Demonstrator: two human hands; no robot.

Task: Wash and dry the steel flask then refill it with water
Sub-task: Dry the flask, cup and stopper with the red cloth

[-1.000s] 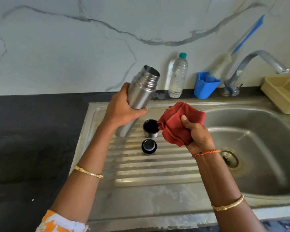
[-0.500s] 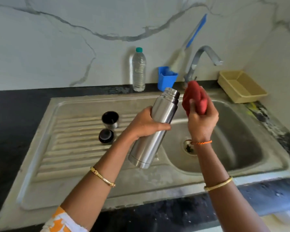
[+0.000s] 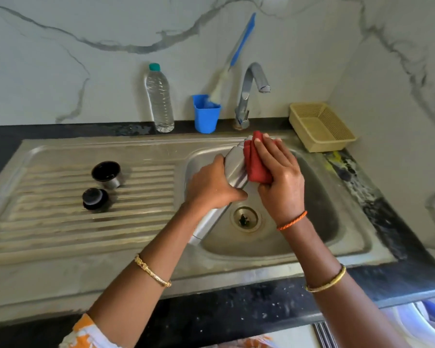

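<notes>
Gold bangle (image 3: 153,271) each wrist; orange thread band (image 3: 292,221) right wrist; orange-white sleeve (image 3: 86,334) left.

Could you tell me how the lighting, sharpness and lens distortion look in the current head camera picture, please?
Head view: soft, even daylight with faint shadows; dull sheen, no harsh glare, on the sink and the steel flask; wide-angle bending bows the counter edges; the left hand, right hand and red cloth look slightly soft.
</notes>
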